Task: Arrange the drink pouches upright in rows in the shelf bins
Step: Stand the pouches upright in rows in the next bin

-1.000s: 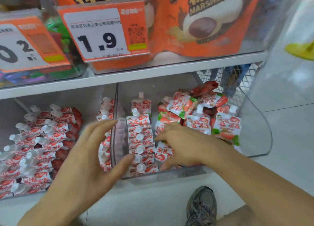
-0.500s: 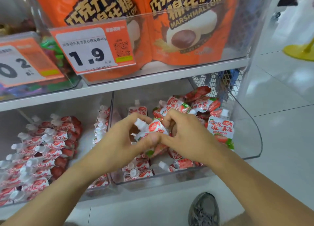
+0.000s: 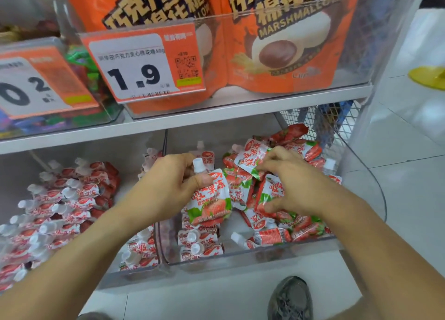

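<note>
Strawberry drink pouches with white caps fill two clear bins on the lower shelf. My left hand (image 3: pixel 168 187) grips one upright pouch (image 3: pixel 210 199) by its top, thumb across the front, above the short row (image 3: pixel 199 245) at the left side of the right bin (image 3: pixel 255 256). My right hand (image 3: pixel 286 187) reaches into the loose heap (image 3: pixel 284 225) in that bin and pinches a pouch (image 3: pixel 250 157) with its fingertips. The left bin (image 3: pixel 134 272) holds neat rows of pouches (image 3: pixel 65 206).
Above, a white shelf (image 3: pixel 216 117) carries clear bins of orange marshmallow bags (image 3: pixel 279 37) with a 1.9 price tag (image 3: pixel 144 64). A wire basket (image 3: pixel 322 119) sits behind the right bin. My shoe (image 3: pixel 290 298) stands on the tiled floor below.
My hands lifted off the row. The left hand took hold of a pouch and raised it upright. The right hand moved right and back into the loose heap.
</note>
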Action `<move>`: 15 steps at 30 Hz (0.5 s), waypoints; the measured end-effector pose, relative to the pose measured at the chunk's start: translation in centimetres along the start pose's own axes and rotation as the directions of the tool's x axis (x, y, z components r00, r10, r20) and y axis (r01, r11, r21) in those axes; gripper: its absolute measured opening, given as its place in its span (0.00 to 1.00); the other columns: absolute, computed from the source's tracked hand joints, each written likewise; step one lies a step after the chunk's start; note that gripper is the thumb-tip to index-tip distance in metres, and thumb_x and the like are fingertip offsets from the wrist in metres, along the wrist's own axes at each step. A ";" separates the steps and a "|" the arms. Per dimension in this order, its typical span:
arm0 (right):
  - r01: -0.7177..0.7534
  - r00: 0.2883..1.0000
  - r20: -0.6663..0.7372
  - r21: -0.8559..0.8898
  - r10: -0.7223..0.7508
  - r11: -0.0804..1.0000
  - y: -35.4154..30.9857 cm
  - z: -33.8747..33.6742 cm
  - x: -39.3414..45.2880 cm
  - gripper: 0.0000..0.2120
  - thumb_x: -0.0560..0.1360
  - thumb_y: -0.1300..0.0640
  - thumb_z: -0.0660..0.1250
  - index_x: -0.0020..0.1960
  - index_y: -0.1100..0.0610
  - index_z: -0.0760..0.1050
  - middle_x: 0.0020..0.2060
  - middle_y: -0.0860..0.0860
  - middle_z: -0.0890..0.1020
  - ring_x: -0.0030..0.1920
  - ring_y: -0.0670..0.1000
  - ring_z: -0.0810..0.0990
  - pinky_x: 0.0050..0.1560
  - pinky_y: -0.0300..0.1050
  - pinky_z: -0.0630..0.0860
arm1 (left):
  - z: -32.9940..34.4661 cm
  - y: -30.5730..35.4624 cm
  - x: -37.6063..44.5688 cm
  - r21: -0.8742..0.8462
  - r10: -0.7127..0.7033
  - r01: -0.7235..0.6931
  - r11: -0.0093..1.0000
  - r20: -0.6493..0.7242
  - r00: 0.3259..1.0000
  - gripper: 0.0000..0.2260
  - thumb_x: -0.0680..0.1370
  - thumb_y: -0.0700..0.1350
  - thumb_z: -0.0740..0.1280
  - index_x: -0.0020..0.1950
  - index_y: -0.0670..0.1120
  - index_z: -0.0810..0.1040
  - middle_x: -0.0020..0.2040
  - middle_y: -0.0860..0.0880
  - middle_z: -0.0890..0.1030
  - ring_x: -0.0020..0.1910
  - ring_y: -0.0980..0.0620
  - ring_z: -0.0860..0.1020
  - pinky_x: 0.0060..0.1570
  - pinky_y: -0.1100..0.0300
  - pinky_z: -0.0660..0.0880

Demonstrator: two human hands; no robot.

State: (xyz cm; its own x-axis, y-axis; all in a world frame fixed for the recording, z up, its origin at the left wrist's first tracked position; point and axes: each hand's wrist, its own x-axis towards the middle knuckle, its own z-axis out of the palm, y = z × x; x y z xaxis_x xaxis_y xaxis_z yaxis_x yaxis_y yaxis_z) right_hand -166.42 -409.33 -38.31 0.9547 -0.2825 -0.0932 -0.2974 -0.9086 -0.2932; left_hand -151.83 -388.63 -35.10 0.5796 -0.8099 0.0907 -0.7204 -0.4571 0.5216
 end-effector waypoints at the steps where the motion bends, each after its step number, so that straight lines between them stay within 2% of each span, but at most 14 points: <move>1: -0.008 1.000 0.007 0.014 0.008 1.000 0.0 -0.2 0.0 0.42 0.62 0.45 0.81 0.72 0.49 0.70 0.62 0.44 0.65 0.63 0.47 0.66 0.60 0.45 0.72 | 0.2 0.1 -0.1 -0.010 0.001 -0.001 1.000 -0.004 1.000 0.14 0.76 0.52 0.68 0.37 0.45 0.73 0.27 0.48 0.76 0.26 0.51 0.71 0.28 0.58 0.66; 3: -0.038 0.999 0.012 0.015 0.038 0.999 0.0 -0.4 -0.1 0.39 0.60 0.47 0.83 0.68 0.47 0.72 0.59 0.45 0.65 0.62 0.48 0.66 0.58 0.43 0.70 | 0.4 0.2 -0.2 -0.034 0.007 -0.008 0.999 -0.027 1.000 0.15 0.76 0.52 0.69 0.34 0.48 0.69 0.23 0.53 0.72 0.24 0.55 0.67 0.25 0.64 0.62; 5: -0.067 0.998 -0.019 -0.073 0.066 0.995 0.0 -0.2 -0.3 0.36 0.59 0.44 0.82 0.64 0.44 0.72 0.56 0.47 0.65 0.60 0.50 0.63 0.57 0.43 0.66 | 0.5 0.3 -0.2 -0.044 0.022 -0.024 0.999 -0.039 0.999 0.15 0.76 0.52 0.68 0.34 0.48 0.68 0.23 0.54 0.69 0.24 0.56 0.66 0.26 0.65 0.62; 8: -0.106 0.994 -0.034 -0.116 0.103 0.988 -0.3 0.3 -0.5 0.35 0.61 0.41 0.80 0.62 0.44 0.68 0.55 0.49 0.65 0.58 0.51 0.61 0.52 0.44 0.62 | 0.6 0.6 -0.2 -0.047 0.035 -0.038 0.998 -0.059 0.998 0.14 0.76 0.54 0.66 0.37 0.48 0.70 0.28 0.52 0.72 0.27 0.55 0.69 0.29 0.62 0.64; 10: -0.100 0.994 -0.050 -0.110 0.095 0.989 -0.5 0.3 -0.5 0.35 0.59 0.42 0.81 0.59 0.46 0.67 0.56 0.49 0.71 0.56 0.51 0.67 0.48 0.44 0.63 | 0.8 0.9 -0.2 -0.036 0.017 -0.019 0.999 -0.061 0.998 0.14 0.78 0.55 0.64 0.38 0.48 0.69 0.29 0.52 0.72 0.28 0.55 0.70 0.30 0.58 0.66; 13: -0.138 0.987 -0.083 0.019 0.139 0.990 -0.4 -0.2 -0.7 0.39 0.55 0.45 0.84 0.61 0.48 0.70 0.52 0.45 0.76 0.53 0.51 0.76 0.44 0.44 0.66 | 1.2 0.9 -0.1 -0.003 0.019 -0.019 1.000 -0.020 1.000 0.14 0.78 0.58 0.60 0.41 0.48 0.68 0.32 0.51 0.76 0.31 0.52 0.76 0.33 0.53 0.73; 15: -0.118 0.986 -0.110 0.093 0.128 0.989 0.0 -0.6 -1.3 0.33 0.55 0.46 0.85 0.56 0.45 0.76 0.47 0.41 0.74 0.52 0.49 0.77 0.44 0.43 0.69 | 1.5 0.7 0.1 0.041 0.030 -0.030 0.999 -0.005 1.000 0.16 0.78 0.59 0.59 0.41 0.48 0.67 0.31 0.50 0.75 0.31 0.52 0.75 0.31 0.53 0.71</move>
State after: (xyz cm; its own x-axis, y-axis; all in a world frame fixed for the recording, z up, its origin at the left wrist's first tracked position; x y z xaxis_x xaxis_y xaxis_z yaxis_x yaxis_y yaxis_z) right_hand -167.72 -409.18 -37.60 0.9032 -0.4286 -0.0246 -0.4069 -0.8364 -0.3673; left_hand -152.87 -389.60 -35.97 0.5598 -0.8212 0.1104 -0.7521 -0.4476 0.4838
